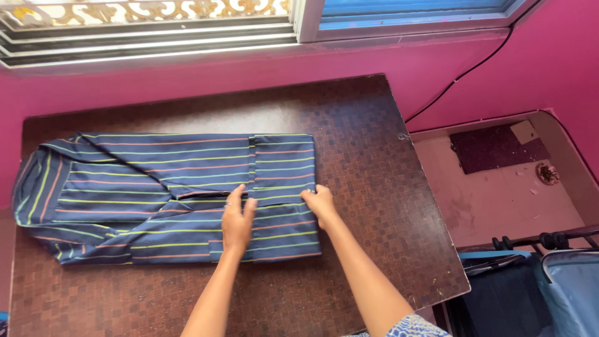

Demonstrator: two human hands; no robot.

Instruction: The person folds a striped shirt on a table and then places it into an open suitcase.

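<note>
A dark blue shirt (137, 187) with thin green, orange and pink stripes lies folded lengthwise on the brown table (374, 156), its collar end at the far left. My left hand (237, 221) rests flat on the shirt near its right end, fingers together and pointing away from me. My right hand (320, 205) sits at the shirt's right edge, fingers curled onto the cloth there; whether it pinches the fabric I cannot tell.
A pink wall (187, 81) and a window frame (299, 25) stand behind the table. To the right are a lower pink floor (499, 200) with a dark mat (496, 146), a black cable (462, 75) on the wall, and a blue bag (571, 293) at the bottom right.
</note>
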